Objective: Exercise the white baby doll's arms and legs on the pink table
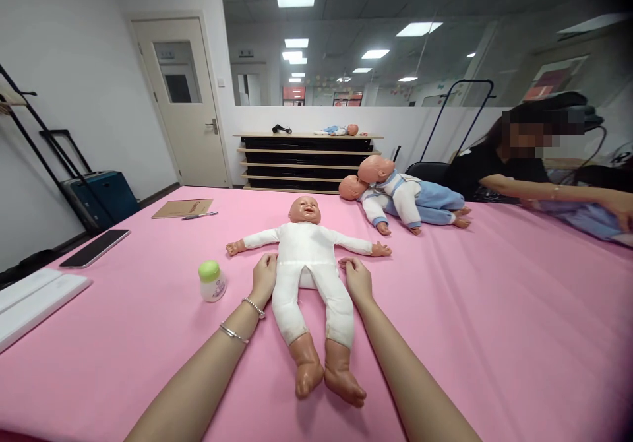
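A baby doll (pixel 307 247) with a white cloth body lies face up on the pink-covered table, arms spread wide and bare feet towards me. My left hand (pixel 264 276) rests beside the doll's hip on the left, fingers curled in and nothing visible in them. On the other side, my right hand (pixel 358 278) lies by the doll's waist with loosely bent fingers, close to the white cloth. Whether either hand presses against the body I cannot tell. Left of my left hand stands a small jar (pixel 212 284) with a green lid.
Two dressed dolls (pixel 420 198) lie at the back right, near a person (pixel 514 158) reaching over blue cloth. A brown notebook (pixel 182 208), a pen (pixel 200 216), a phone (pixel 95 248) and a white flat object (pixel 42 303) are on the left. Behind stands a shelf (pixel 306 158).
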The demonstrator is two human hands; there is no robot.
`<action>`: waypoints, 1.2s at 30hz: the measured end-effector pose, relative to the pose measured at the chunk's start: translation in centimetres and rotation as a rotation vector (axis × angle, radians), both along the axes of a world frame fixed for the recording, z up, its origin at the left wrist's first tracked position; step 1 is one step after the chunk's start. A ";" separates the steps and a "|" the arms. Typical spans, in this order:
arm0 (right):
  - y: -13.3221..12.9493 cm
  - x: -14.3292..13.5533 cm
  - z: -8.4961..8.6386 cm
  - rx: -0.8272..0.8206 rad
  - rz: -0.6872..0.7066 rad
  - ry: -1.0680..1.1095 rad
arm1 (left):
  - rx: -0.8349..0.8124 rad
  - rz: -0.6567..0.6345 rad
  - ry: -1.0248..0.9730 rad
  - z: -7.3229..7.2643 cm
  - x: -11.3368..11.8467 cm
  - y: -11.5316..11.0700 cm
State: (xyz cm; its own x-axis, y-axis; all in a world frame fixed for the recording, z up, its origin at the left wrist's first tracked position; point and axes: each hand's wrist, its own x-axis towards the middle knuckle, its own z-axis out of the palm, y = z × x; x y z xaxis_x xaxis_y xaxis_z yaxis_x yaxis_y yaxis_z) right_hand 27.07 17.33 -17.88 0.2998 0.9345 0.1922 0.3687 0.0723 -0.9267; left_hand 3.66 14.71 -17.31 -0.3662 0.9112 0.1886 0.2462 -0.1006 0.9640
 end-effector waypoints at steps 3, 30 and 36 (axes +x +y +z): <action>0.1 -0.1 0.0 -0.011 0.017 -0.020 | 0.009 -0.036 0.033 0.0 0.1 -0.3; -1.3 -0.5 0.8 -0.005 0.112 -0.158 | -0.038 -0.030 0.075 0.4 0.6 -1.1; -0.8 -0.5 0.5 0.000 0.035 -0.058 | -0.009 -0.013 0.130 0.4 0.4 -1.2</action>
